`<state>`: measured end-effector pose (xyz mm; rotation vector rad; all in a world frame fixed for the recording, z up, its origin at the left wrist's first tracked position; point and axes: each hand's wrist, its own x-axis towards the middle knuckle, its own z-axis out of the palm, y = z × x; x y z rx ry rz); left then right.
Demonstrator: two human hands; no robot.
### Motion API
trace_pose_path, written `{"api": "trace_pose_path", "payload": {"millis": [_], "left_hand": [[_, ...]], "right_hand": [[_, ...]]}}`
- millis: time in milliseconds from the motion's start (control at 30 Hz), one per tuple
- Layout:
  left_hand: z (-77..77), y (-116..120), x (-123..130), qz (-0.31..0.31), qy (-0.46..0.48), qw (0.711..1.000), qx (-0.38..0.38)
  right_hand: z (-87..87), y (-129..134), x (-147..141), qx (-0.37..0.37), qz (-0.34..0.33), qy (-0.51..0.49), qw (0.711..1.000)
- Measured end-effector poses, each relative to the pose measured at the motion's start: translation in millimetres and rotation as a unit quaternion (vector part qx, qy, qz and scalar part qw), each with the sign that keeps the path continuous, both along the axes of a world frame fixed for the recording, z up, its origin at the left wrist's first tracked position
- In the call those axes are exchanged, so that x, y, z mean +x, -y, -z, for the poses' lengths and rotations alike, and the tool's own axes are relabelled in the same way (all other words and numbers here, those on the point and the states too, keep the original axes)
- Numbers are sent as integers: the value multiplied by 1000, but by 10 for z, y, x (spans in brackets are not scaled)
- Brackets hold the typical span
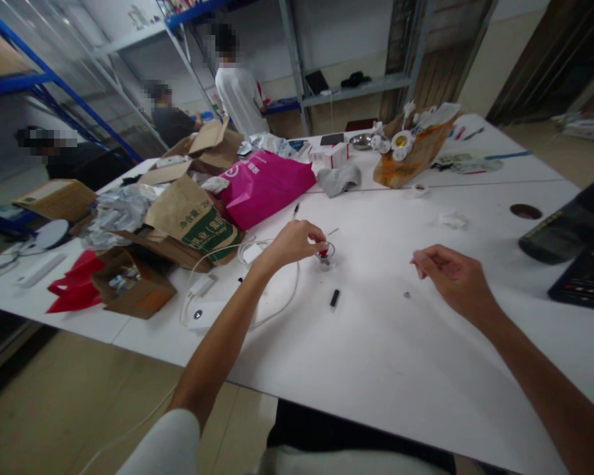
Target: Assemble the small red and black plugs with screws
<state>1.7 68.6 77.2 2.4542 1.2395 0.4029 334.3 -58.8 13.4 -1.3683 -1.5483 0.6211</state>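
My left hand reaches over the white table with its fingers closed at a small red-and-clear object, which has a thin ring standing at its side. The fingers partly cover its top, and its exact kind is too small to make out. My right hand hovers to the right, thumb and fingers pinched together; whatever lies between the tips is too small to tell. Between the hands, a short black rectangular piece and a tiny grey bit lie on the tabletop.
A white cable and power strip lie beside my left forearm. Cardboard boxes, a brown paper bag and a magenta bag crowd the left. Dark bottle stands right, near a table hole. Several people are at the back.
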Motion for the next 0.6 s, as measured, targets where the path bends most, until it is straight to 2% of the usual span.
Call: {"api": "trace_pose_path", "payload": {"millis": [267, 600], "left_hand": [[-62, 13, -5, -20, -12, 999, -35], [-130, 128, 21, -53, -43, 996, 61]], "right_hand": [[0, 7, 1, -1, -8, 9, 1000], [34, -2, 19, -10, -21, 23, 999]]}}
